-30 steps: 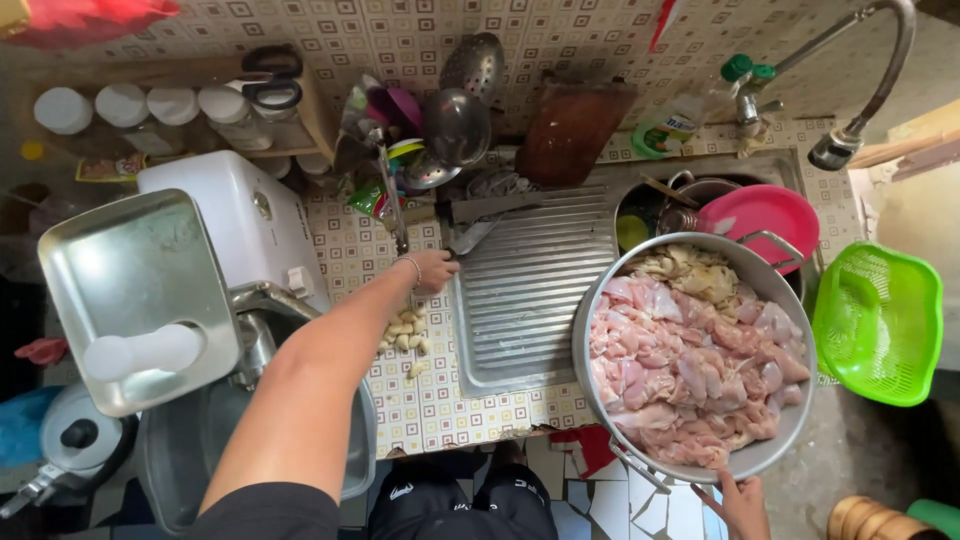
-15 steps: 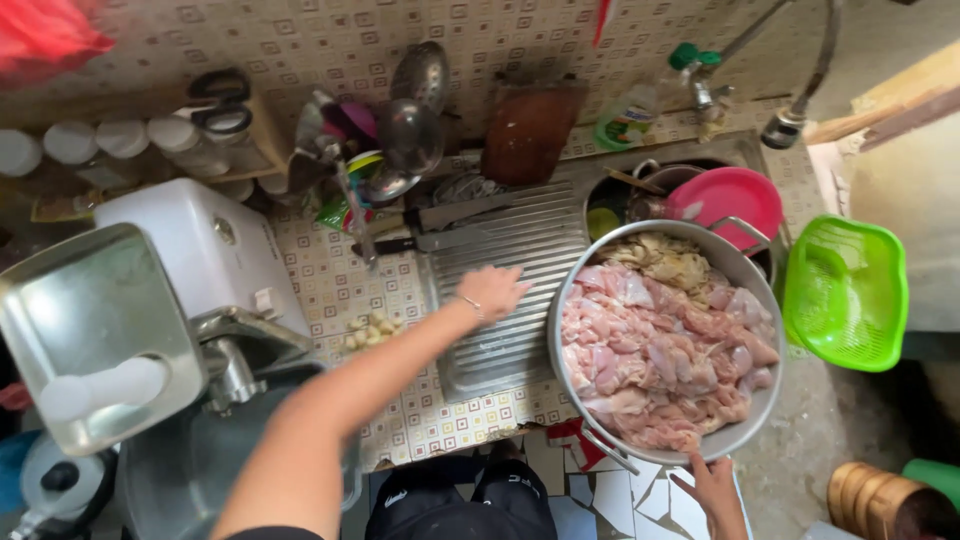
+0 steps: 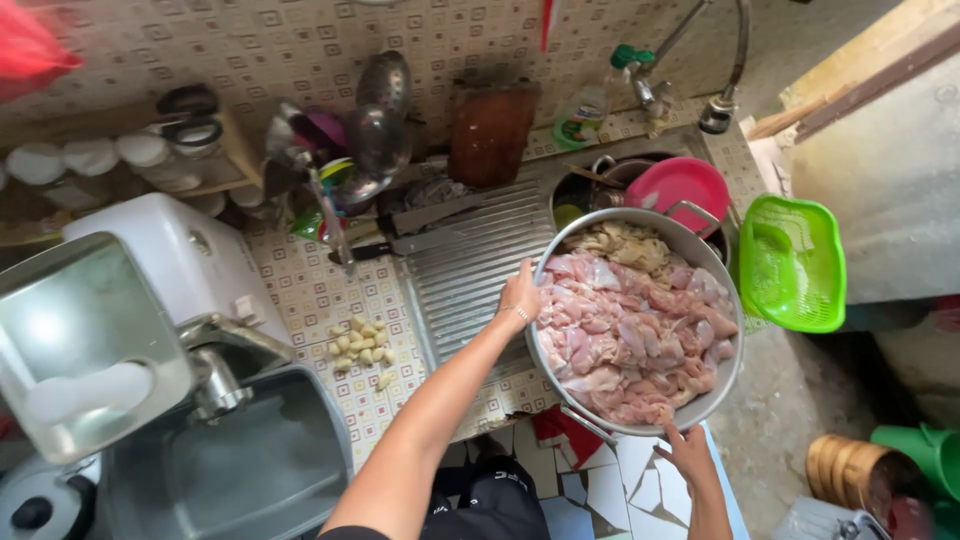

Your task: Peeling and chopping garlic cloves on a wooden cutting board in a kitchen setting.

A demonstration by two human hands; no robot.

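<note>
Your left hand [image 3: 520, 296] grips the left rim of the pan [image 3: 722, 380], fingers curled over it; your right hand [image 3: 688, 452] pinches the near rim. The pan sits on the drainboard [image 3: 470, 265], full of raw meat [image 3: 625, 335]. Peeled garlic [image 3: 362, 345] lies untouched on the tiles.

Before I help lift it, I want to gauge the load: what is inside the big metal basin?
The metal basin is heaped with raw pink chicken pieces and paler bits at the far edge. Whatever lies beneath the top layer is covered.
</note>
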